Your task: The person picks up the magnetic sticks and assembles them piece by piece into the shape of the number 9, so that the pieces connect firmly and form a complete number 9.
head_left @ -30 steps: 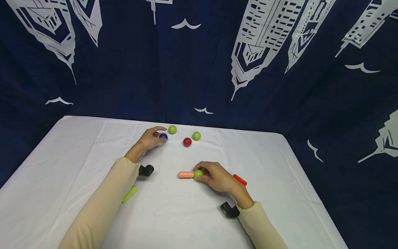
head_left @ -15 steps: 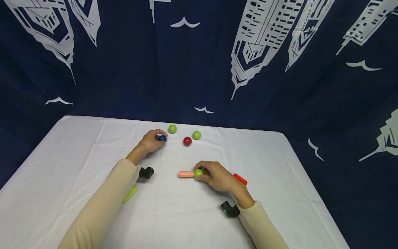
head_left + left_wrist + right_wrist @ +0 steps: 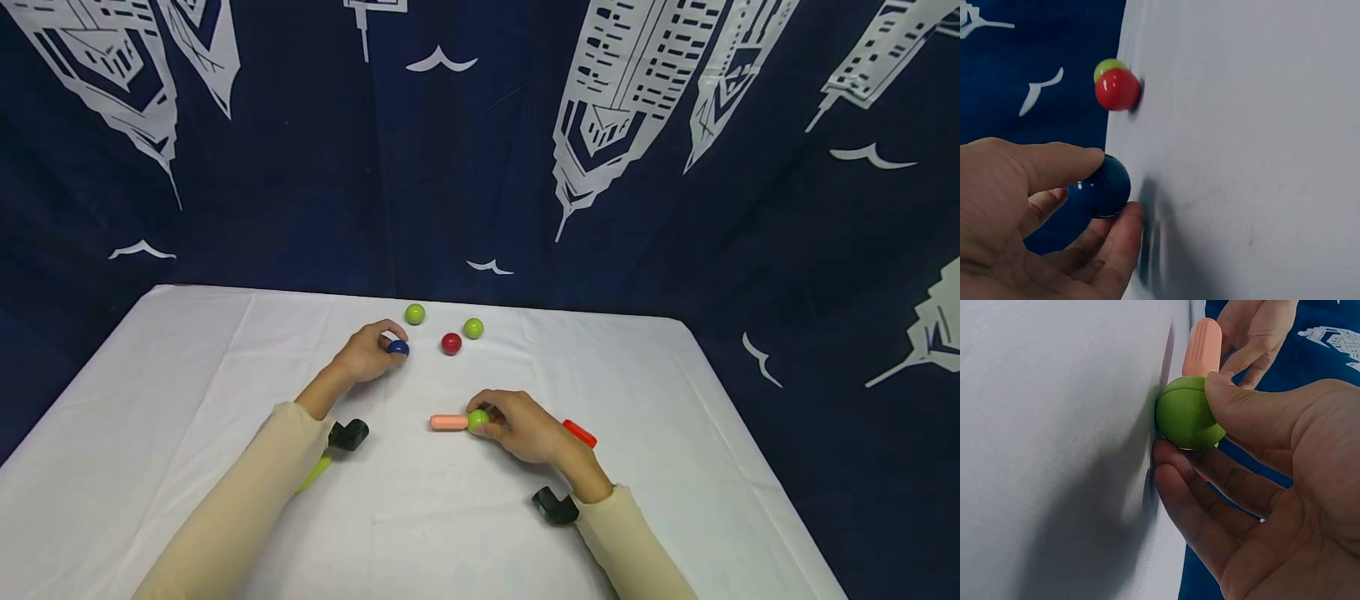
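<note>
My left hand pinches a glossy blue ball between thumb and fingers. In the left wrist view the ball sits apart from its shadow on the white cloth. Low over the middle of the table, my right hand grips a green ball with a thin seam line. A peach ribbed stick lies end-on against that ball, pointing left in the head view. Beyond the left hand are a red ball and two loose green balls, one right behind the red one, the other farther left.
A red stick lies partly behind the right wrist. The left forearm partly covers a yellow-green stick. White cloth covers the table, and a dark blue printed curtain hangs at its far edge. Black camera mounts sit at both wrists.
The left hand has closed its fingers on the blue ball and brought it a little nearer and to the right. The right hand, green ball and peach stick have stayed in place.
</note>
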The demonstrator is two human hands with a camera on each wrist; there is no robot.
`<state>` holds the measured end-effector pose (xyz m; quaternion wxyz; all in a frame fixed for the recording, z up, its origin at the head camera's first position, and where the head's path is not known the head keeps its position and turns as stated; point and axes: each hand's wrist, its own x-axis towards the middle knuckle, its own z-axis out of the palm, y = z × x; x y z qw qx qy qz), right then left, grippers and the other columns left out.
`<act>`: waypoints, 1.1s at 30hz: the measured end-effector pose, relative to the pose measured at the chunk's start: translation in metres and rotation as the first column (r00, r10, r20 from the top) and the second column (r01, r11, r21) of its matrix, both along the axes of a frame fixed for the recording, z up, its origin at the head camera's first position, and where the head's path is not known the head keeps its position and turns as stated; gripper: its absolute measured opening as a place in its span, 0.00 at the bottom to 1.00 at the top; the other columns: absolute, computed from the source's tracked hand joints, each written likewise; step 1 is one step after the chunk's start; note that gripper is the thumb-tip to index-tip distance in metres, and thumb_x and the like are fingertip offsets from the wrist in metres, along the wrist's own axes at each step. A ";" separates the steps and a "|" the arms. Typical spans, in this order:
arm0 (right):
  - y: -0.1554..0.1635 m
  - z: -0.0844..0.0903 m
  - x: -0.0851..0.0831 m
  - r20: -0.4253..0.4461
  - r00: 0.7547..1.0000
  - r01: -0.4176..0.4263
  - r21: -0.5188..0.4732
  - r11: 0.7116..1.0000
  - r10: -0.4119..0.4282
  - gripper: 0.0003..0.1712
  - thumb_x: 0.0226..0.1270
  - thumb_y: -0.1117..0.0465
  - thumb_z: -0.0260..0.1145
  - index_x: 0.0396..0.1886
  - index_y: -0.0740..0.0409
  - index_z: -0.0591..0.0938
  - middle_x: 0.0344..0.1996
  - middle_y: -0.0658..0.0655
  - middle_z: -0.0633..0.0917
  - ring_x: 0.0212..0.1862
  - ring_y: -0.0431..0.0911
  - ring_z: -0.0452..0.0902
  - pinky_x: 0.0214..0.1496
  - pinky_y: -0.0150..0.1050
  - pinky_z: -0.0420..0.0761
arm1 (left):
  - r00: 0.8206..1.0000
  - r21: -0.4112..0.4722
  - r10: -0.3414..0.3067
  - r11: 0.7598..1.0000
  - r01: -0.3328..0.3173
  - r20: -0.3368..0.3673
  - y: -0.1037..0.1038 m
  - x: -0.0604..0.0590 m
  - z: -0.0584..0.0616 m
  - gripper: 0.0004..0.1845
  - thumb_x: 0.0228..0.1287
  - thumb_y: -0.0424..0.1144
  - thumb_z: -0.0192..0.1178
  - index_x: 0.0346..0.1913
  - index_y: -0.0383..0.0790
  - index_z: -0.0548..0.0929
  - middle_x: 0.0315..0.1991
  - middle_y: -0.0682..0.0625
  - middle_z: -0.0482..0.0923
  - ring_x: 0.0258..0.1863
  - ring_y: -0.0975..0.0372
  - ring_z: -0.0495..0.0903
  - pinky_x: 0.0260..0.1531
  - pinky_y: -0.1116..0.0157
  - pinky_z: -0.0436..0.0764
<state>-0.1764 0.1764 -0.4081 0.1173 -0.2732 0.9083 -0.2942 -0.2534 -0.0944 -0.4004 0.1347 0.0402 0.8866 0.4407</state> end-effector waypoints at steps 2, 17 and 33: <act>0.000 0.000 0.000 0.005 1.000 0.009 0.015 1.000 -0.010 0.14 0.63 0.60 0.65 0.48 0.49 0.79 0.39 0.43 0.80 0.39 0.39 0.74 0.47 0.34 0.76 | 1.000 -0.004 -0.016 1.000 0.016 -0.013 0.000 0.004 0.000 0.16 0.61 0.37 0.60 0.52 0.45 0.75 0.50 0.41 0.73 0.45 0.52 0.72 0.44 0.60 0.70; -0.001 0.001 -0.001 -0.022 1.000 0.020 0.030 0.999 -0.020 0.14 0.62 0.59 0.66 0.48 0.48 0.79 0.38 0.43 0.80 0.39 0.39 0.73 0.47 0.34 0.76 | 0.989 0.029 -0.131 0.991 0.133 -0.075 0.000 0.036 0.005 0.17 0.61 0.39 0.61 0.53 0.44 0.78 0.49 0.43 0.75 0.37 0.59 0.75 0.38 0.65 0.72; -0.001 -0.002 -0.001 -0.014 1.000 0.020 0.039 0.999 -0.019 0.13 0.63 0.57 0.65 0.48 0.47 0.79 0.38 0.42 0.80 0.39 0.39 0.73 0.46 0.32 0.75 | 0.964 0.056 -0.225 0.971 0.234 -0.140 0.004 0.069 -0.004 0.15 0.58 0.33 0.63 0.50 0.39 0.77 0.44 0.46 0.80 0.40 0.61 0.79 0.43 0.63 0.77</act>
